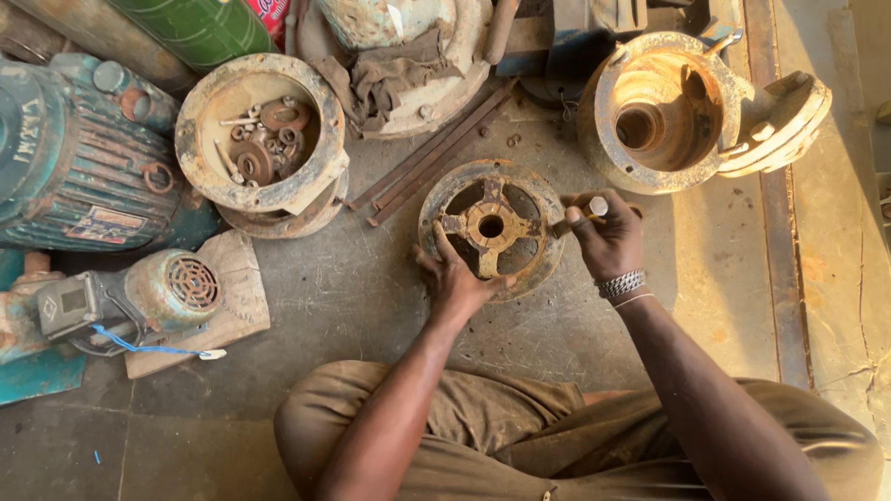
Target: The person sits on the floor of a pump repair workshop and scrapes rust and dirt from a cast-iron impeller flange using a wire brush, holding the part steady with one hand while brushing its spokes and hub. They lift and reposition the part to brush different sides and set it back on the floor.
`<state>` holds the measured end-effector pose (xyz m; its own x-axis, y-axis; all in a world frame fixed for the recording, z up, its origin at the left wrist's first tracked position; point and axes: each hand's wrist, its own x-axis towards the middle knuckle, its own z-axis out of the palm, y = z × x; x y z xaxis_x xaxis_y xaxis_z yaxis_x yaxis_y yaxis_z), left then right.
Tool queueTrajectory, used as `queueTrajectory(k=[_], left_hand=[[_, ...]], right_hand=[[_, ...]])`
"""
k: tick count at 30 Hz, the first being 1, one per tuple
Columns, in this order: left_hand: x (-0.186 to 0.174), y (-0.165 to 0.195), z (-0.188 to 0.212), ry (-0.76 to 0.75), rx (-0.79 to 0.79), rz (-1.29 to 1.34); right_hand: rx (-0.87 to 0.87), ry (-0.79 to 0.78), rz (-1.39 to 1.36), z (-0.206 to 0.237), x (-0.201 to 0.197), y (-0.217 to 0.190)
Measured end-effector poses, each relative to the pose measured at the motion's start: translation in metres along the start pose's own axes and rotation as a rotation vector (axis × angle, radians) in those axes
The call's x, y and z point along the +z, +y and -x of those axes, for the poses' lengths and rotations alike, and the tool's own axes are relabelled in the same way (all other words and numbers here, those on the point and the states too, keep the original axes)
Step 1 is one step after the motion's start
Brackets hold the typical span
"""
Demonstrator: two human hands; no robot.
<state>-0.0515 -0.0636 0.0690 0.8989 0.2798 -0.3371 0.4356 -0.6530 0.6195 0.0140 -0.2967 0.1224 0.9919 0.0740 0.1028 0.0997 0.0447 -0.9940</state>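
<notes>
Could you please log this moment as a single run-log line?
left hand: steadies round spoked cover | right hand: grips small tool at cover's rim | cover: flat on floor

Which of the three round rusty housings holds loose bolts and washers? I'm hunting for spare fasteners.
The housing at upper left, beside the teal motor. The spoked cover under the hands and the upper-right housing show none.

One head-worn camera looks steeply down from close above the seated person's lap onto the workshop floor [371,306]
</notes>
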Motion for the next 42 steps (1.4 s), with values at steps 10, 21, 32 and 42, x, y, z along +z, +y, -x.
queueTrajectory(k=[10, 21, 32, 42], left_hand=[[-0.009, -0.017, -0.029, 0.166, 0.358, 0.19], [-0.037, 0.01, -0.019, 0.272, 0.285, -0.146], [0.016, 0.032, -0.006, 0.087, 0.602, -0.414], [0.045, 0.005, -0.001, 0.134, 0.673, -0.415]], right_hand=[[0.049, -0.028, 0.63, 0.006, -0.011, -0.001], [0.129, -0.084, 0.399, 0.004, -0.01, -0.014], [0.139, 0.119, -0.052, 0.014, -0.032, -0.041], [-0.134, 0.058, 0.388, 0.01, -0.006, -0.018]])
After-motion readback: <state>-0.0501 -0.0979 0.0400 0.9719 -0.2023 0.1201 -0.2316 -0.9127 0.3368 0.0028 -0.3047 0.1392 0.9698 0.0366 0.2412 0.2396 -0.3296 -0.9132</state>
